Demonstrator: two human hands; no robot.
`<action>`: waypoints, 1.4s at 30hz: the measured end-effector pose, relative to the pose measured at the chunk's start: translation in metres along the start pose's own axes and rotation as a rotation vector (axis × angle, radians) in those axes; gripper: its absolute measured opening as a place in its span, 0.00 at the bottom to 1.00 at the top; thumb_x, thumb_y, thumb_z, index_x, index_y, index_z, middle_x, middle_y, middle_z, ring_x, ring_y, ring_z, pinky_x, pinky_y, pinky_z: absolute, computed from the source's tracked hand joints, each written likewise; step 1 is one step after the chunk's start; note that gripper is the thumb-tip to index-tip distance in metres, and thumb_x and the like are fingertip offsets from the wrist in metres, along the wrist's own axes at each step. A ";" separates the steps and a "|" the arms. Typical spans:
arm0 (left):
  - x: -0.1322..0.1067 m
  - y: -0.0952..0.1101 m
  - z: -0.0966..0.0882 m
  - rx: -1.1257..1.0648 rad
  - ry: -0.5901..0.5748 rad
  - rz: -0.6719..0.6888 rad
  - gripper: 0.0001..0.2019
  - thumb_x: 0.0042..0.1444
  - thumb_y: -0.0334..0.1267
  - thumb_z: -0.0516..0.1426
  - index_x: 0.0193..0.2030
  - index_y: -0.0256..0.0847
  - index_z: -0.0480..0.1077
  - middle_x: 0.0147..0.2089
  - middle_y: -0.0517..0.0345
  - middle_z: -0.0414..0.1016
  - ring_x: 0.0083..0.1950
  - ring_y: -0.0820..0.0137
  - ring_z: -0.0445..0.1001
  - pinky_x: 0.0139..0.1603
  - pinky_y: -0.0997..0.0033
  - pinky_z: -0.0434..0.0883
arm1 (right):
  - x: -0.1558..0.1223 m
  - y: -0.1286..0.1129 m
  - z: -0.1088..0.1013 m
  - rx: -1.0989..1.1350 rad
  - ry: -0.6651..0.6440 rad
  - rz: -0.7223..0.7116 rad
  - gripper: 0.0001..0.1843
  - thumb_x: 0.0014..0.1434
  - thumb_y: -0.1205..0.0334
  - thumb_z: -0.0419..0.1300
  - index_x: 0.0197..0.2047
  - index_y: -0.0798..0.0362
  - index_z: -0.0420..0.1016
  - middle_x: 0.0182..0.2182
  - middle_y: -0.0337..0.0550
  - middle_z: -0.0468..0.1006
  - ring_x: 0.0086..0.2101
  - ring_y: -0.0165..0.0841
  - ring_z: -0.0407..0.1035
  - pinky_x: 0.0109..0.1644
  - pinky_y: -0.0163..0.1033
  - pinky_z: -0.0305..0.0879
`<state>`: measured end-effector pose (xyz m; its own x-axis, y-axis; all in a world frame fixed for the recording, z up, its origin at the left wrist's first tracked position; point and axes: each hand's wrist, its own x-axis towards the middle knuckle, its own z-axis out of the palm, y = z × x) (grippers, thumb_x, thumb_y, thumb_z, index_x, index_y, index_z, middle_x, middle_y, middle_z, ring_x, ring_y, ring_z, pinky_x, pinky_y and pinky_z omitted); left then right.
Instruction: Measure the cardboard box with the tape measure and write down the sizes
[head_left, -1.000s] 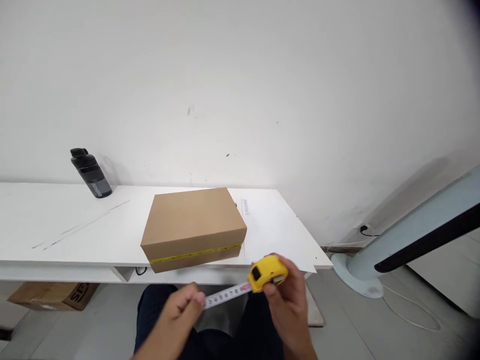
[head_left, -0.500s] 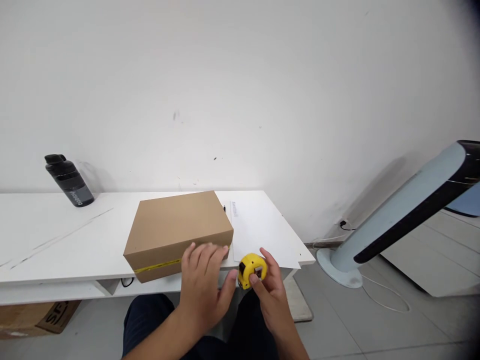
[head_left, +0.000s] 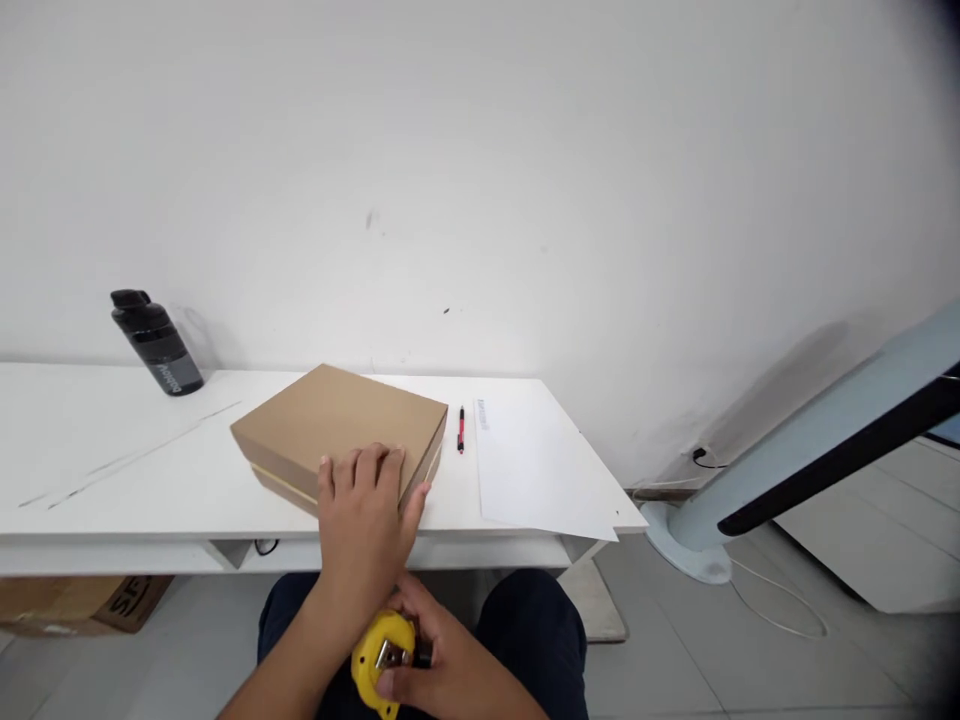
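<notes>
My left hand (head_left: 364, 520) rests over the near corner of a brown cardboard box (head_left: 349, 410), fingers curled on its top edge and thumb along its right side. The box lies at an angle on the white table (head_left: 187, 450). A thin yellowish strip runs along its visible sides; part of it is hidden by my hand. Below the table edge, over my lap, my right hand (head_left: 435, 650) grips a yellow tape measure (head_left: 381, 655), its metal clip facing up. The tape measure sits close beside my left forearm, which partly crosses in front of it.
Right of the box lie a red and black pen (head_left: 461, 430) and white paper (head_left: 532, 460) overhanging the table's front edge. A dark bottle (head_left: 157, 345) stands at left. A pale blue tower fan (head_left: 810, 450) stands on the floor at right. Another carton (head_left: 90, 605) is under the table.
The box has turned, so one corner now points towards me. My right hand has moved left and down with the tape measure, beneath my left forearm. The pen has come into full view.
</notes>
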<state>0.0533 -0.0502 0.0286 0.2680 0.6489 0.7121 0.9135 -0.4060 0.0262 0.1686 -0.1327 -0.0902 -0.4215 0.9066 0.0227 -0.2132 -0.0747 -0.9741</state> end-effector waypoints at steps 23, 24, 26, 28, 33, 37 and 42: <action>-0.047 -0.029 -0.061 -1.019 -0.434 -0.228 0.16 0.70 0.51 0.49 0.44 0.44 0.72 0.40 0.56 0.78 0.42 0.68 0.75 0.42 0.70 0.69 | 0.022 -0.108 -0.001 -0.316 0.182 -0.848 0.29 0.63 0.58 0.66 0.63 0.34 0.61 0.48 0.45 0.70 0.46 0.40 0.77 0.44 0.47 0.80; -0.046 -0.031 -0.063 -1.133 -0.564 -0.302 0.19 0.70 0.52 0.48 0.39 0.42 0.71 0.37 0.57 0.76 0.39 0.69 0.73 0.40 0.71 0.68 | 0.022 -0.109 0.000 -0.336 0.164 -0.860 0.29 0.64 0.58 0.66 0.63 0.34 0.60 0.49 0.45 0.70 0.47 0.41 0.77 0.45 0.49 0.80; -0.043 -0.034 -0.066 -1.290 -0.718 -0.421 0.23 0.68 0.58 0.49 0.33 0.41 0.66 0.30 0.60 0.69 0.32 0.72 0.67 0.34 0.73 0.65 | 0.021 -0.111 0.000 -0.368 0.143 -0.898 0.31 0.63 0.60 0.66 0.64 0.33 0.59 0.52 0.46 0.70 0.47 0.41 0.78 0.46 0.52 0.81; -0.042 -0.042 -0.067 -1.315 -0.710 -0.500 0.25 0.64 0.62 0.51 0.30 0.41 0.63 0.26 0.63 0.64 0.28 0.74 0.62 0.30 0.73 0.60 | 0.020 -0.113 -0.004 -0.388 0.153 -0.929 0.32 0.63 0.63 0.66 0.64 0.33 0.60 0.52 0.46 0.71 0.48 0.42 0.78 0.46 0.52 0.81; -0.032 -0.075 -0.066 -0.780 -0.245 -0.572 0.23 0.65 0.56 0.49 0.24 0.43 0.59 0.23 0.64 0.59 0.28 0.72 0.59 0.31 0.71 0.56 | 0.020 -0.124 -0.049 -0.339 0.507 -0.910 0.28 0.58 0.66 0.70 0.58 0.39 0.68 0.51 0.44 0.74 0.48 0.39 0.76 0.46 0.45 0.79; -0.024 -0.092 -0.055 -0.348 -0.259 -0.583 0.20 0.64 0.48 0.45 0.22 0.43 0.53 0.20 0.63 0.57 0.25 0.71 0.57 0.29 0.69 0.50 | 0.028 -0.126 -0.097 -0.260 0.675 -0.627 0.27 0.54 0.57 0.73 0.55 0.43 0.72 0.47 0.44 0.75 0.45 0.37 0.73 0.48 0.43 0.74; -0.022 -0.093 -0.042 -0.240 -0.352 -0.591 0.20 0.65 0.48 0.43 0.23 0.43 0.52 0.20 0.63 0.60 0.26 0.69 0.59 0.29 0.69 0.50 | 0.038 -0.115 -0.116 -0.191 0.628 -0.523 0.30 0.52 0.53 0.74 0.56 0.43 0.70 0.45 0.42 0.75 0.44 0.37 0.71 0.49 0.44 0.73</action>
<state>-0.0503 -0.0541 0.0397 -0.1301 0.9556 0.2644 0.8545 -0.0272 0.5188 0.2796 -0.0416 -0.0037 0.2717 0.8718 0.4076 -0.0681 0.4399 -0.8955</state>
